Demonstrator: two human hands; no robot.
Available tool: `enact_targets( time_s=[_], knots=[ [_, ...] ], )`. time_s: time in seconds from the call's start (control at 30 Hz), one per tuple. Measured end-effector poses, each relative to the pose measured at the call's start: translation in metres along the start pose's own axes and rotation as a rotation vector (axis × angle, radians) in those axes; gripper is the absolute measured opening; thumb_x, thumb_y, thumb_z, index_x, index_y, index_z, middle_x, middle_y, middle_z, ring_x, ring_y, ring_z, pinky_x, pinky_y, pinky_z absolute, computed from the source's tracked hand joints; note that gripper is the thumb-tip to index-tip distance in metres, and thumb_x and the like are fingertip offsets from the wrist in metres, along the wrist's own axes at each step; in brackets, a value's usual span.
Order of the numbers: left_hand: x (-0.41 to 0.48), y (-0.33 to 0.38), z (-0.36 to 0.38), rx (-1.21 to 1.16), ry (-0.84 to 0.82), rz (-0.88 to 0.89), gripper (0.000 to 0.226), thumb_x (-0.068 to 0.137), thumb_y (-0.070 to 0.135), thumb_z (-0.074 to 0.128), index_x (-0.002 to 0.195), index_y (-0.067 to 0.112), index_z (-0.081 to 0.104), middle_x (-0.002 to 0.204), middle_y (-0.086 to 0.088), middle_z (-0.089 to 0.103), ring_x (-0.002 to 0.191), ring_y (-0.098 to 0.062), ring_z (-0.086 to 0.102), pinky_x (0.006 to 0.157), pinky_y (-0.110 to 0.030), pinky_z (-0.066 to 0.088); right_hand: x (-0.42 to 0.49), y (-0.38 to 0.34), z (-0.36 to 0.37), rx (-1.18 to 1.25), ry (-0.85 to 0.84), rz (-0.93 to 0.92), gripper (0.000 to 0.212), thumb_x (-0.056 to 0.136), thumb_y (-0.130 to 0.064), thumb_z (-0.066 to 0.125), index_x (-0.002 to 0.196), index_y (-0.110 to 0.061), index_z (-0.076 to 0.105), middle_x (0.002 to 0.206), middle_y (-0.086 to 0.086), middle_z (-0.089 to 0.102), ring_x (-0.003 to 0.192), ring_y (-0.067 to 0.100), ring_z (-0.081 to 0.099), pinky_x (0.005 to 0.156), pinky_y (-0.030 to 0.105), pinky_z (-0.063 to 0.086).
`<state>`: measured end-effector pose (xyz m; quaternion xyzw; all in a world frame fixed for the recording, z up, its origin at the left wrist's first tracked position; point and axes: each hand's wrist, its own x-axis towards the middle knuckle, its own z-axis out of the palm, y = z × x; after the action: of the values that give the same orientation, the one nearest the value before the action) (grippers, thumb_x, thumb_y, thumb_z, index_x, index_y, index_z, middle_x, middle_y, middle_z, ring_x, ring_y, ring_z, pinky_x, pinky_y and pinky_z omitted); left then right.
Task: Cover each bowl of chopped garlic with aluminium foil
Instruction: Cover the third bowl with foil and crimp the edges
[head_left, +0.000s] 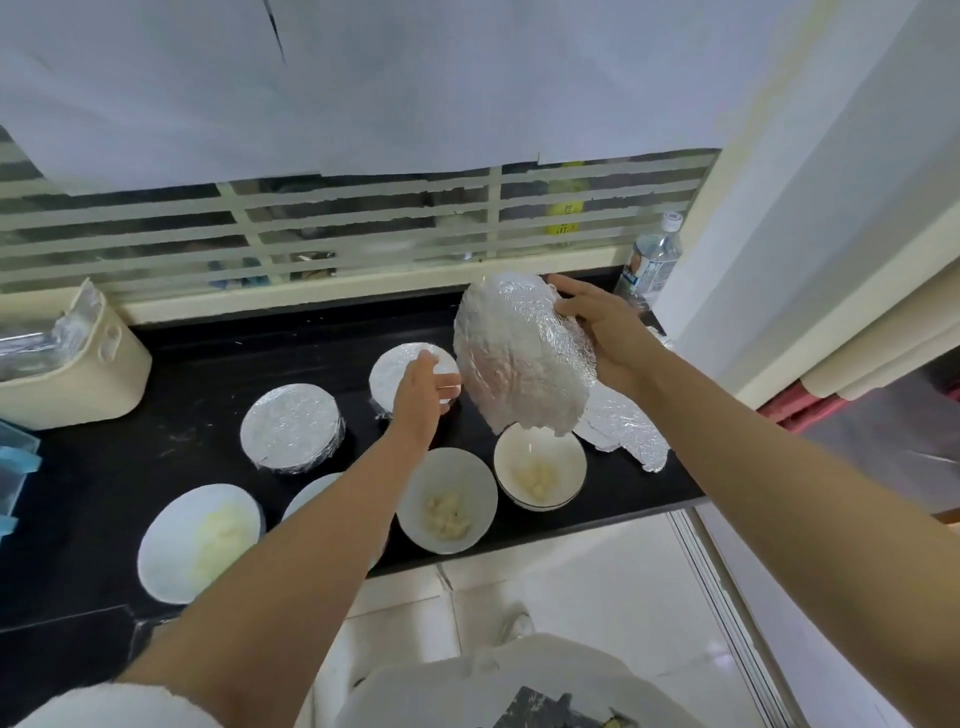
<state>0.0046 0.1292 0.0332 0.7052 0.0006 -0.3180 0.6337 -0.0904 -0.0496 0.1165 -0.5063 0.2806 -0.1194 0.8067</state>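
— What surface am I working over?
— I see a scuffed black table (208, 364) under a barred window (363, 228) half papered with white sheets (363, 78). White floor tiles (597, 582) show below its front edge.
— And the hands?
— My right hand (608, 332) curls round the far rim of a foil sheet (519, 358) moulded into a dome and held tilted above the table. I cannot tell whether a bowl sits inside. My left hand (421, 395) is flat, fingers straight, tips at the dome's left edge.
— The bowls?
— A covered bowl (291, 426) and a second covered bowl (395, 371) stand at the back. In front, uncovered with garlic, are the left bowl (171, 535), middle bowl (452, 467) and right bowl (566, 457). A loose foil piece (628, 428) lies at the right.
— Any writing?
— The water bottle (652, 260) in the corner has a blue-and-white label, too small to read. A yellow sticker (566, 228) behind the glass is blurred.
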Motion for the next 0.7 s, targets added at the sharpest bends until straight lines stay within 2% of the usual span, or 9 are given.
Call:
enact_targets(
  time_s=[0.07, 0.2, 0.33, 0.4, 0.5, 0.57, 0.6, 0.67, 0.7],
  knots=[
    [-0.008, 0.006, -0.031, -0.061, 0.05, -0.006, 0.035, 0.106, 0.038, 0.028, 0.123, 0.016, 0.048, 0.097, -0.005, 0.068, 0.089, -0.019, 0.063, 0.077, -0.031, 0.05, -0.002, 0.015, 0.016, -0.011, 0.041, 0.012, 0.041, 0.094, 0.003, 0.048, 0.133, -0.009, 0.053, 0.106, 0.007, 0.066, 0.085, 0.017, 0.066, 0.066, 0.026, 0.057],
    [-0.024, 0.008, -0.106, -0.002, 0.017, -0.07, 0.034, 0.105, 0.041, 0.037, 0.115, 0.015, 0.056, 0.101, -0.006, 0.071, 0.096, -0.022, 0.066, 0.089, -0.036, 0.052, -0.006, 0.051, 0.064, -0.029, 0.05, 0.084, 0.043, 0.095, -0.003, 0.047, 0.136, -0.015, 0.052, 0.115, 0.003, 0.064, 0.098, 0.019, 0.065, 0.073, 0.029, 0.055],
    [-0.04, 0.002, -0.165, -0.047, 0.034, -0.069, 0.016, 0.096, 0.035, 0.057, 0.099, 0.023, 0.067, 0.09, 0.0, 0.071, 0.081, -0.016, 0.066, 0.069, -0.027, 0.052, -0.011, 0.087, 0.117, -0.104, -0.007, 0.106, 0.041, 0.095, -0.007, 0.047, 0.133, -0.021, 0.054, 0.117, 0.003, 0.064, 0.103, 0.02, 0.065, 0.08, 0.03, 0.055],
    [-0.047, -0.004, -0.19, -0.058, 0.042, -0.092, 0.019, 0.088, 0.033, 0.066, 0.102, 0.022, 0.07, 0.09, 0.001, 0.072, 0.081, -0.014, 0.067, 0.069, -0.027, 0.053, -0.014, 0.106, 0.139, -0.142, -0.012, 0.104, 0.038, 0.096, -0.009, 0.048, 0.131, -0.022, 0.056, 0.117, 0.004, 0.065, 0.104, 0.021, 0.065, 0.077, 0.03, 0.055],
    [-0.054, -0.018, -0.227, -0.051, 0.092, -0.106, 0.018, 0.086, 0.025, 0.069, 0.092, 0.008, 0.069, 0.071, 0.002, 0.062, 0.059, -0.011, 0.056, 0.063, -0.03, 0.044, -0.018, 0.135, 0.164, -0.175, -0.001, 0.126, 0.037, 0.094, -0.006, 0.052, 0.128, -0.017, 0.058, 0.107, 0.009, 0.067, 0.093, 0.023, 0.064, 0.074, 0.029, 0.053],
    [-0.056, -0.029, -0.25, -0.022, 0.144, -0.101, 0.019, 0.086, 0.023, 0.07, 0.091, 0.005, 0.068, 0.074, -0.005, 0.059, 0.065, -0.018, 0.052, 0.065, -0.033, 0.043, -0.023, 0.15, 0.176, -0.204, 0.02, 0.166, 0.039, 0.092, -0.002, 0.055, 0.129, -0.014, 0.057, 0.1, 0.01, 0.066, 0.078, 0.02, 0.064, 0.066, 0.027, 0.054],
    [-0.057, -0.033, -0.26, 0.009, 0.164, -0.093, 0.022, 0.086, 0.023, 0.071, 0.094, 0.002, 0.069, 0.079, -0.009, 0.059, 0.071, -0.021, 0.052, 0.067, -0.034, 0.045, -0.025, 0.155, 0.181, -0.227, 0.013, 0.18, 0.041, 0.091, 0.0, 0.057, 0.13, -0.012, 0.055, 0.104, 0.01, 0.065, 0.075, 0.017, 0.064, 0.061, 0.024, 0.053],
    [-0.056, -0.04, -0.277, 0.097, 0.191, -0.061, 0.021, 0.089, 0.022, 0.07, 0.096, 0.002, 0.07, 0.081, -0.009, 0.061, 0.072, -0.019, 0.053, 0.067, -0.028, 0.046, -0.028, 0.165, 0.19, -0.322, -0.033, 0.206, 0.046, 0.089, 0.001, 0.06, 0.133, -0.01, 0.05, 0.11, 0.008, 0.062, 0.075, 0.013, 0.062, 0.058, 0.02, 0.051],
    [-0.056, -0.044, -0.284, 0.152, 0.214, -0.051, 0.018, 0.09, 0.021, 0.068, 0.095, 0.003, 0.07, 0.079, -0.006, 0.062, 0.07, -0.016, 0.053, 0.065, -0.025, 0.045, -0.029, 0.169, 0.195, -0.386, -0.064, 0.224, 0.047, 0.088, 0.001, 0.062, 0.132, -0.01, 0.049, 0.105, 0.006, 0.061, 0.075, 0.013, 0.06, 0.059, 0.02, 0.049]
  ],
)
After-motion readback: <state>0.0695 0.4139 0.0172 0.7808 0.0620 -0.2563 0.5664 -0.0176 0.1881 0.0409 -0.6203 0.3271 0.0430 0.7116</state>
